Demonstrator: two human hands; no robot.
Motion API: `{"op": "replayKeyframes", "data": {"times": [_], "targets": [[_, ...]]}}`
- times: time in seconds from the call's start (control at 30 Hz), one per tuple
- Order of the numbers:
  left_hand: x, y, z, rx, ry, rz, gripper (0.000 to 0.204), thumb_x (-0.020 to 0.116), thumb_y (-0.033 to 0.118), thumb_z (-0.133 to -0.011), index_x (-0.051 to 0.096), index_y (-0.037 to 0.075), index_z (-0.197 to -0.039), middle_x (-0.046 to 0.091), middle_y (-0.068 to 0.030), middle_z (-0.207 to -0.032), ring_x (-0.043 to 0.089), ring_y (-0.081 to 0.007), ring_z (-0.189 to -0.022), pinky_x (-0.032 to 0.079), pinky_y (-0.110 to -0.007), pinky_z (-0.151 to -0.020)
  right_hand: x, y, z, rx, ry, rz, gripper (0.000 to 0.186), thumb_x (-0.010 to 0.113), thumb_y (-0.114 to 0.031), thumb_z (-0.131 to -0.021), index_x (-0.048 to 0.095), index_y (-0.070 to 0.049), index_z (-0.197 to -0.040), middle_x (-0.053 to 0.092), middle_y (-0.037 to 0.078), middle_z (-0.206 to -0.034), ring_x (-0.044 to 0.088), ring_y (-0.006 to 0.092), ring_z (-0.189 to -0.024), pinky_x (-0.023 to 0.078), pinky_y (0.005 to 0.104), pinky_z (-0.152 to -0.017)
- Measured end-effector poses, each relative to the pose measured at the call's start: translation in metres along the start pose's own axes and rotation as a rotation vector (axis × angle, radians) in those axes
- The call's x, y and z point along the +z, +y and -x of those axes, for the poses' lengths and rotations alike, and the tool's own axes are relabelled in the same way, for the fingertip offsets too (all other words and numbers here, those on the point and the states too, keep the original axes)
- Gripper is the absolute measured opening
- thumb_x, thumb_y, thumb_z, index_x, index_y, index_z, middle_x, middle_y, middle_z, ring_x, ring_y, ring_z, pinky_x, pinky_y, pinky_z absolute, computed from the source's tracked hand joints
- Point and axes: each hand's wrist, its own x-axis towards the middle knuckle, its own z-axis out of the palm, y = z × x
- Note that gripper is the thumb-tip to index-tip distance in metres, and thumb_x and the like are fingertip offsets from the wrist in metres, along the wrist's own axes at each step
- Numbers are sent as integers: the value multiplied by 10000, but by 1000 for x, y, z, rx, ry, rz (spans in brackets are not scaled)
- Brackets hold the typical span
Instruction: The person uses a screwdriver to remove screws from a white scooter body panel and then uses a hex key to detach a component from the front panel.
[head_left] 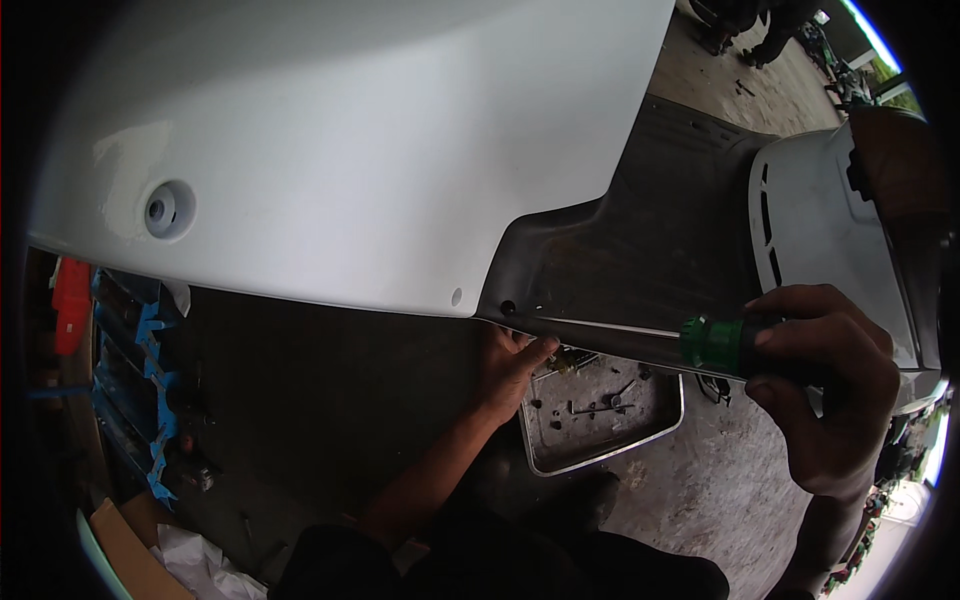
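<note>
A worker's left hand and right hand are bare; well behind the left grip, a black sleeve meets the uncovered forearm, while dark clothing covers the body below and between both hands.

Blue rack as reference. Red object: just left of rack's upper end. Cardboard box, crumpled white sheet: below rack, side by side. Another person's legs, dark-clad: well apart, up and right of rack.

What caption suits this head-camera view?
Right hand holds a green-and-black screwdriver along a dark plastic floorboard; left hand at its edge.
</note>
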Motion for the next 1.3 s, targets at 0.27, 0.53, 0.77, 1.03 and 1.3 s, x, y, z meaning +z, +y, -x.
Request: {"op": "replayKeyframes", "data": {"times": [0.27, 0.53, 0.77, 1.03, 1.3], "targets": [[29, -3, -8, -32, 181, -42, 565, 838, 96, -899, 541, 63, -1379, 618, -38, -1282, 604, -137, -1149, 484, -343, -1008, 10, -50, -64, -489, -236, 361, 322, 877, -86, -683, 709, -64, -957, 676, 176, -980, 731, 246, -772, 586, 354, -570], [32, -14, -17, 166, 149, 81, 533, 811, 64, -914, 542, 67, -1373, 614, -37, -1301, 589, -142, -1176, 473, -339, -1019, 29, -79, -81, -444, -149, 241, 518, 791, -115, -885, 526, -6, -1317, 691, 161, -812, 693, 277, -611, 532, 380, -548], [29, -13, -18, 111, 109, 65, 535, 800, 41, -914, 534, 69, -1378, 607, -33, -1293, 578, -153, -1190, 455, -345, -1048, 16, -80, -72, -387, -226, 482, 462, 745, -220, -952, 540, 0, -1304, 703, 154, -731, 699, 287, -592, 524, 445, -597], [34, 3, -16, 150, 168, 48, 692, 841, 34, -864, 465, 64, -1444, 561, -55, -1354, 534, -172, -1289, 432, -349, -1101, 21, -77, -76, -493, -140, 599, 428, 733, -196, -942, 583, -2, -1293, 685, 160, -824, 705, 312, -680, 524, 460, -654], [-8, 24, -34, 405, 75, -356, 910, 878, 19, -785, 334, 45, -1515, 481, -119, -1445, 510, -235, -1332, 423, -394, -1155, 23, -87, -83, -484, -183, 577, 340, 761, -96, -900, 619, -8, -1197, 658, 145, -849, 699, 305, -729, 541, 454, -682]]}}
